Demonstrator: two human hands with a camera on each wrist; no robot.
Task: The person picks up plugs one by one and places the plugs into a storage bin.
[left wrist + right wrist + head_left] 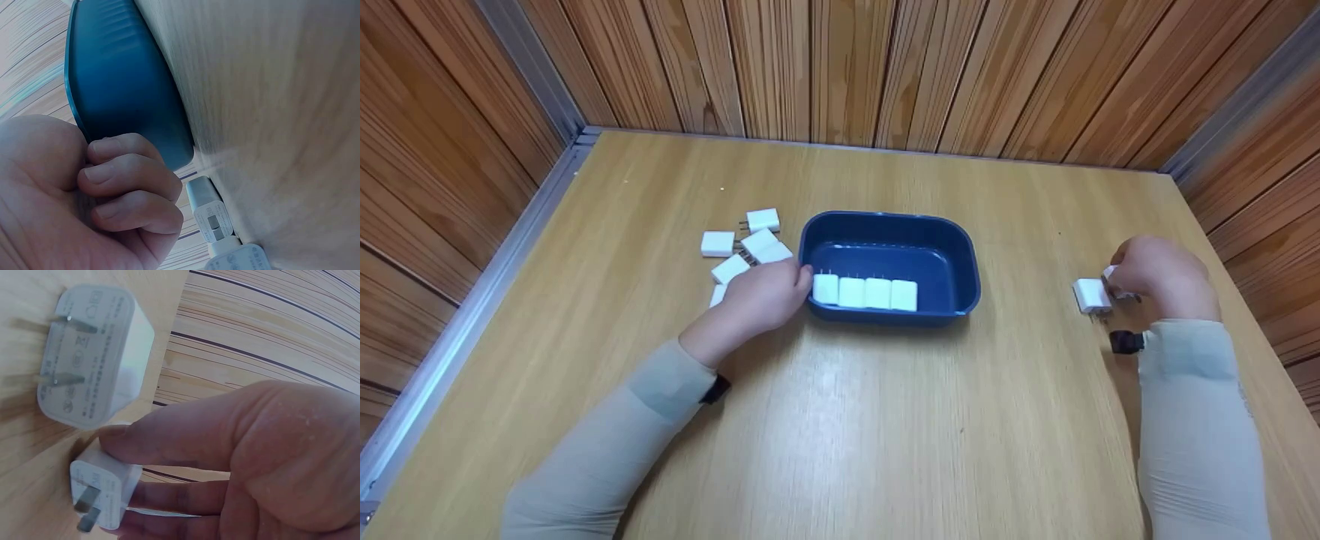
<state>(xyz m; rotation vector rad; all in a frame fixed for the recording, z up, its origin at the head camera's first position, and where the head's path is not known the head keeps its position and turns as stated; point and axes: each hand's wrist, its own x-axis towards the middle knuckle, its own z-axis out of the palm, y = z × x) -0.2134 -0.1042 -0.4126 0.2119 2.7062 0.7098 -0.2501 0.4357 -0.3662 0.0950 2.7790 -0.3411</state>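
Observation:
A dark blue plastic tray [889, 318] holds a row of several white plug adapters [865, 292] along its near side, prongs pointing to the far side. My left hand [765, 294] is at the tray's left end, gripping the rim near its front corner. The left wrist view shows curled fingers [132, 177] against the tray wall [124, 73]. Far to the right, my right hand [1162, 274] pinches a white plug adapter [101, 486] between thumb and fingers, its two prongs exposed. Close beside it lies another white adapter [93, 354], prongs facing the wrist camera.
Several loose white adapters [718, 244] lie left of the tray, some partly hidden behind the left hand. The wooden table [840, 435] meets slatted wood walls [847, 75] at the back and sides. Black wrist straps [1125, 343] stick out at the sleeves.

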